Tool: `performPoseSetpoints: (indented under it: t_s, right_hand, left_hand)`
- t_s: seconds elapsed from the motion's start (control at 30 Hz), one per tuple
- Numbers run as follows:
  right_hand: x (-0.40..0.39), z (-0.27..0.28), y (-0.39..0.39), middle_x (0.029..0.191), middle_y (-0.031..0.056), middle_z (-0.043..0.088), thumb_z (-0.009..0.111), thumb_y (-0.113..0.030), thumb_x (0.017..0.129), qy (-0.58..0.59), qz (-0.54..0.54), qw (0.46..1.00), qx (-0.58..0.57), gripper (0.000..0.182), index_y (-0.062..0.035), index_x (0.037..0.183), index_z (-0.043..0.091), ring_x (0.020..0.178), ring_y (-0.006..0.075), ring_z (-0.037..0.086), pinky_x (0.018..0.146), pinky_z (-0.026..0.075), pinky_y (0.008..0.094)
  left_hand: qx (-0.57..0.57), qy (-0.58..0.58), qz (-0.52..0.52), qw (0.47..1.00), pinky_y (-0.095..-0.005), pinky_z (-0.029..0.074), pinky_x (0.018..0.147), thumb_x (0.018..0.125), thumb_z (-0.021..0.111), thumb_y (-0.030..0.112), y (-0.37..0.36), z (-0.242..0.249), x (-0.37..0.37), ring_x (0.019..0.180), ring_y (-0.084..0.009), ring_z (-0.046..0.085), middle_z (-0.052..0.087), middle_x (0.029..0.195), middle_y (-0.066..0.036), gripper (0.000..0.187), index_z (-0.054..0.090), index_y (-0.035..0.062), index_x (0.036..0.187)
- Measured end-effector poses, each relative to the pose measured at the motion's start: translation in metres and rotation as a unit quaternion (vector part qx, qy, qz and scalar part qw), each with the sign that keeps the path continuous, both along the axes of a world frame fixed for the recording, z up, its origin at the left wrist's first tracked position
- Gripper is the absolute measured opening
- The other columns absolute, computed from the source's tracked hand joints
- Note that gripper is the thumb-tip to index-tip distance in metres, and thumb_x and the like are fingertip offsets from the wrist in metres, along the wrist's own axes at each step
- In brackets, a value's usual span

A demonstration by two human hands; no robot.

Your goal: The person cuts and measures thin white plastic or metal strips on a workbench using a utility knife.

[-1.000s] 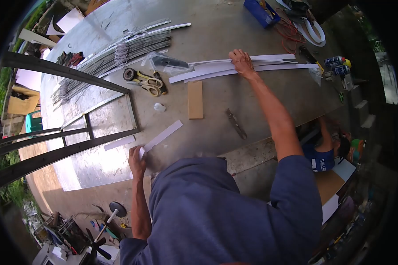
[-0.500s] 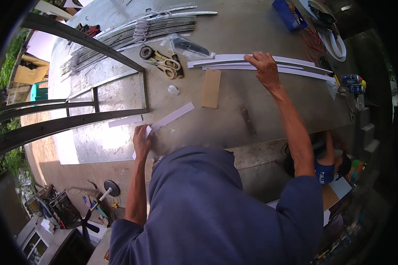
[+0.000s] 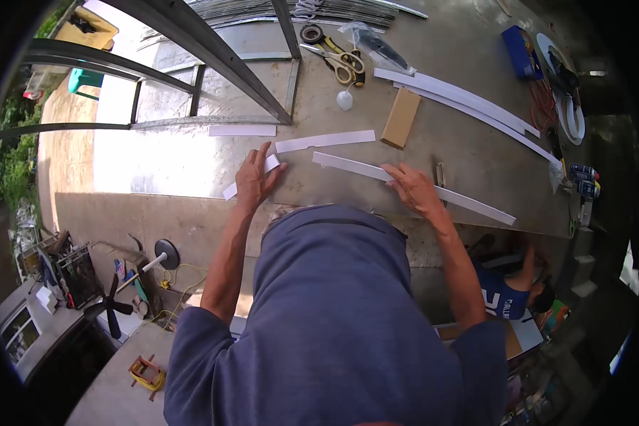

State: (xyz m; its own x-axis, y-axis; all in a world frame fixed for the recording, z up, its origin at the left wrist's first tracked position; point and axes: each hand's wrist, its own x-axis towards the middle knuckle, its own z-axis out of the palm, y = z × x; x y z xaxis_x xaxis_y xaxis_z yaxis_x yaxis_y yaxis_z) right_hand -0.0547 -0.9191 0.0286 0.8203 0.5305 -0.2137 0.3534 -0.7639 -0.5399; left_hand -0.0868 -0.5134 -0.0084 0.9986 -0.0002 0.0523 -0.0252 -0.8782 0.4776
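My left hand (image 3: 254,177) lies with spread fingers on a short white strip (image 3: 230,190) near the front edge of the metal-topped table (image 3: 192,167), pressing it flat. My right hand (image 3: 415,188) holds down a long white strip (image 3: 479,206) that runs slantwise along the same edge, from the table's middle out to the right. Between and just beyond the hands lies another white strip (image 3: 325,140). Further left, a third short strip (image 3: 242,130) rests by the frame.
A dark metal frame (image 3: 213,53) covers the far left of the table. Scissors (image 3: 341,62), a tape roll (image 3: 310,33), a tan block (image 3: 400,117) and a stack of long white strips (image 3: 461,99) lie beyond. Another person (image 3: 508,298) crouches below, right.
My right hand has come back from the far stack with one long white strip, now near the front edge. My left hand has flattened on the short strip. The view has tilted down.
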Motion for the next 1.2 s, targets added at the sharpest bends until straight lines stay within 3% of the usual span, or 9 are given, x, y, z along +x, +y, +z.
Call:
performPoseSetpoints:
  t_s: [0.13,0.33,0.43,0.53,0.77,0.87,0.97,1.1,1.2]
  right_hand:
    - [-0.022,-0.027,0.074,0.097,0.0118,0.060,0.069,-0.022,0.093,0.014,0.032,0.999,-0.006,0.041,-0.0142,0.133,0.062,0.094,0.0334,0.064,0.079,0.052,0.0466]
    - [-0.021,-0.032,0.141,0.111,0.0144,0.059,0.075,-0.020,0.087,-0.139,0.067,0.987,0.048,0.049,-0.0098,0.133,0.060,0.103,0.0343,0.062,0.084,0.052,0.0466]
    - [-0.036,-0.017,0.155,0.116,0.0160,0.058,0.077,-0.016,0.085,0.020,-0.016,0.985,0.173,0.051,-0.0079,0.132,0.060,0.106,0.0360,0.062,0.087,0.051,0.0468]
    - [-0.057,-0.013,0.168,0.115,0.0154,0.060,0.075,-0.013,0.086,0.035,-0.062,0.972,0.222,0.046,-0.0058,0.129,0.061,0.104,0.0362,0.064,0.087,0.053,0.0453]
    - [-0.080,-0.028,0.165,0.110,0.0128,0.065,0.076,-0.014,0.086,-0.061,-0.063,0.988,0.126,0.040,-0.0051,0.123,0.063,0.094,0.0346,0.066,0.080,0.055,0.0423]
    - [-0.081,-0.027,0.159,0.109,0.0120,0.065,0.076,-0.015,0.086,-0.122,-0.083,0.983,0.110,0.037,-0.0050,0.120,0.066,0.097,0.0330,0.065,0.081,0.054,0.0417]
    - [-0.079,-0.027,0.149,0.108,0.0116,0.065,0.078,-0.015,0.085,-0.146,-0.125,0.976,0.102,0.035,-0.0045,0.117,0.070,0.099,0.0313,0.063,0.083,0.053,0.0412]
    - [-0.079,-0.035,0.138,0.107,0.0119,0.064,0.080,-0.015,0.083,-0.131,-0.194,0.966,0.109,0.035,-0.0037,0.115,0.072,0.099,0.0302,0.061,0.084,0.052,0.0408]
    - [-0.071,-0.039,0.139,0.106,0.0120,0.063,0.080,-0.015,0.083,-0.148,-0.197,0.962,0.115,0.035,-0.0038,0.115,0.073,0.098,0.0299,0.061,0.084,0.051,0.0405]
  left_hand:
    - [0.050,-0.003,-0.062,0.997,-0.0406,0.051,0.077,0.085,0.078,0.040,0.001,0.010,-0.025,0.092,-0.0299,0.061,0.061,0.098,-0.011,0.066,0.055,0.0063,0.137]
    - [0.044,-0.034,-0.172,0.983,-0.0387,0.050,0.083,0.079,0.079,0.026,-0.013,-0.003,-0.032,0.094,-0.0294,0.058,0.061,0.104,-0.013,0.076,0.048,-0.0011,0.143]
    - [0.051,-0.011,-0.186,0.981,-0.0376,0.049,0.088,0.076,0.074,0.012,-0.027,-0.012,-0.033,0.098,-0.0297,0.057,0.061,0.106,-0.015,0.084,0.038,-0.0067,0.150]
    - [0.013,-0.012,-0.221,0.975,-0.0375,0.047,0.089,0.078,0.068,0.006,-0.043,-0.010,-0.034,0.097,-0.0302,0.056,0.061,0.108,-0.016,0.088,0.029,-0.0098,0.155]
    - [0.033,0.060,-0.270,0.960,-0.0400,0.044,0.095,0.080,0.073,0.012,-0.045,0.002,-0.040,0.107,-0.0324,0.054,0.060,0.121,-0.017,0.090,0.029,-0.0081,0.155]
    - [0.007,-0.060,-0.205,0.977,-0.0433,0.042,0.102,0.078,0.078,0.016,-0.029,0.020,-0.047,0.117,-0.0348,0.052,0.058,0.129,-0.017,0.090,0.034,-0.0024,0.154]
    - [-0.068,-0.070,-0.068,0.993,-0.0462,0.038,0.108,0.076,0.081,0.019,0.003,0.016,-0.053,0.125,-0.0375,0.048,0.059,0.129,-0.017,0.088,0.040,0.0023,0.152]
    - [-0.200,-0.022,0.160,0.966,-0.0422,0.050,0.095,0.086,0.071,0.006,0.062,-0.038,-0.048,0.108,-0.0310,0.061,0.062,0.123,-0.016,0.060,0.051,0.0010,0.142]
    - [-0.193,-0.059,0.186,0.962,-0.0361,0.057,0.081,0.088,0.069,0.005,0.094,-0.052,-0.036,0.086,-0.0231,0.068,0.068,0.111,-0.013,0.045,0.062,0.0014,0.132]
